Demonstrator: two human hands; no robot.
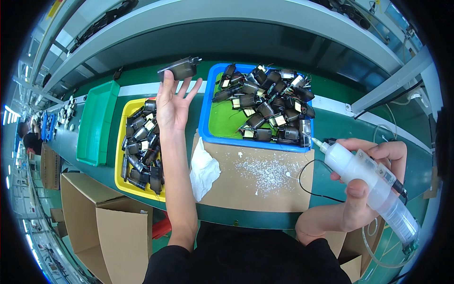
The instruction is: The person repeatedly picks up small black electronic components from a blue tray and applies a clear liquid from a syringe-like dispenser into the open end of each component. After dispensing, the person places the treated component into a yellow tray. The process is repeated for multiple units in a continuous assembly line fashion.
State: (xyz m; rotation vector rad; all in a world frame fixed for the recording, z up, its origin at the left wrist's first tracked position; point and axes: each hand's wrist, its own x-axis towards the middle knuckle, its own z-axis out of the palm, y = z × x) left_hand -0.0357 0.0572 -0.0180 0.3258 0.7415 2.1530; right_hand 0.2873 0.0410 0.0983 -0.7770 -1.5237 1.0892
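left thumb laid along one end of a dark see-through casing (179, 69), pinching it; finger behind mostly hidden, remaining fingers spread loosely. left hand (173, 111) palm up, casing lifted above the bench and tilted a little, small prong at its right end. right hand (358, 202) wrapped round a fat whitish dispenser (371, 182), thumb on the near side, fingers over the far side; nozzle points up and left, close to the lower right corner of the blue tray (205, 106), contact cannot be told. clear tube (376, 258) loops from the dispenser's rear; black cable (305, 182) curves beside it.

blue tray: heap of similar dark casings (265, 110), many with pale yellow labels, green lining showing at left. yellow tray (119, 158), partly behind the left forearm: more of the same kind, piled. below the blue tray, a brown cardboard sheet (229, 194) strewn with white flecks (267, 173); crumpled white cloth (203, 170) on its left part.

further out: green tray (97, 125) left of the yellow one, all on a green bench (68, 146). open cardboard box (124, 241) lower left; another person (33, 142) far left
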